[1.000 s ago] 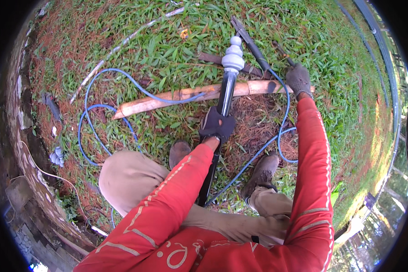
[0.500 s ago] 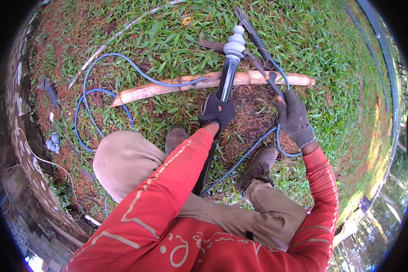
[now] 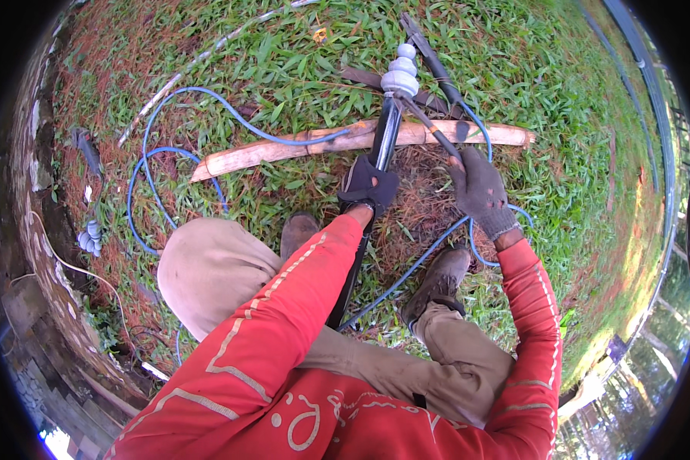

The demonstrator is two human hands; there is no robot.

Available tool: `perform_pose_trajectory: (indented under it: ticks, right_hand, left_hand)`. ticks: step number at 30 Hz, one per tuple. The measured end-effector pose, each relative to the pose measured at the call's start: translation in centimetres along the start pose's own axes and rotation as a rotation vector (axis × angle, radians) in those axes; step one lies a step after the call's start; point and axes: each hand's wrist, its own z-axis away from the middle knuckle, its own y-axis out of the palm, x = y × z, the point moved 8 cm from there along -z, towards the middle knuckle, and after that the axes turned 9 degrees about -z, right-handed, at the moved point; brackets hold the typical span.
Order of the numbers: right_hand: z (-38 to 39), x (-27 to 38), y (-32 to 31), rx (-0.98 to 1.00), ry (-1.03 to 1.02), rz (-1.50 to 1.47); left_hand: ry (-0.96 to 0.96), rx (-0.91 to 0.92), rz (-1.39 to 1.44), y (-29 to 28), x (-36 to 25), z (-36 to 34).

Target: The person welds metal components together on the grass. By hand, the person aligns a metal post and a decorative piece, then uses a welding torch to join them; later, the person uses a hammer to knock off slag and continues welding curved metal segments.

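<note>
My gloved left grip (image 3: 369, 188) is wrapped firmly around the black pole (image 3: 389, 126), which runs through the middle of the scene from near to far. At its far end sits a grey finial (image 3: 400, 80) of stacked, rounded bulges. My gloved right grip (image 3: 481, 188) clasps the handle of a thin tool (image 3: 433, 130). The tool slants far and left, its tip at the pole just near of the finial; I can't tell whether it touches.

A bamboo piece (image 3: 241, 159) lies left to right on the grass (image 3: 525, 80), and the pole crosses over it. A blue cable (image 3: 310, 142) loops on the left, with more curling near my right boot (image 3: 437, 280). Far of my right grip lies a black handle (image 3: 435, 64), the cable meeting its near end. A dark strip (image 3: 360, 77) passes beneath the finial. A white rod (image 3: 207, 54) lies far left; grey bulbs (image 3: 90, 239) sit clustered at the left.
</note>
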Motion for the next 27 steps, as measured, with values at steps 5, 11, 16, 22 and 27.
perform_pose_trajectory:
  ticks: [5,11,16,22,27]
  right_hand:
    - [-0.3,0.3,0.0,-0.014,-0.035,0.04]
    - [-0.3,0.6,-0.4,-0.016,-0.031,0.077]
    - [-0.4,1.2,-0.4,-0.053,-0.122,0.11]
    - [-0.6,0.6,-0.4,-0.035,-0.093,0.129]
    - [-1.0,1.5,0.1,-0.029,-0.05,0.161]
  left_hand:
    - [0.02,-0.011,-0.004,0.3,-0.1,-0.1]
    - [0.038,-0.039,-0.019,0.7,-0.1,-0.4]
    - [-0.03,-0.067,-0.042,0.9,0.7,-0.3]
    - [-0.005,-0.018,-0.016,0.9,0.0,-0.2]
    - [-0.019,-0.023,-0.008,0.6,0.4,-0.3]
